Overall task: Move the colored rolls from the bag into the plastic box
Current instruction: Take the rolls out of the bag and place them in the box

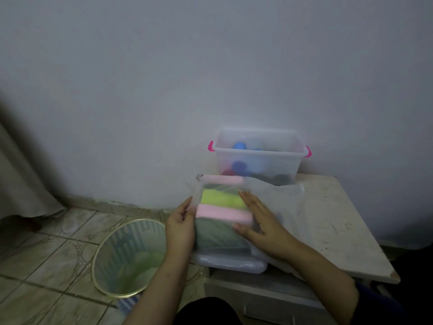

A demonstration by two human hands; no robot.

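Observation:
A translucent mesh bag [274,195] lies on the small table, resting on a clear lid [232,263]. Through it show a pink roll [222,179] at the top, a yellow-green roll [220,199], a second pink roll [222,213] and a dark green roll [215,233]. My left hand [180,228] pinches the bag's left edge. My right hand [260,221] lies flat on the bag over the rolls' right ends. The clear plastic box [260,153] with pink handles stands behind, against the wall, with blue and red rolls inside.
The beige table [339,226] has a worn top and a chipped front right corner. A round mesh waste bin [126,256] with green things inside stands on the tiled floor to the left. A curtain [21,174] hangs at far left.

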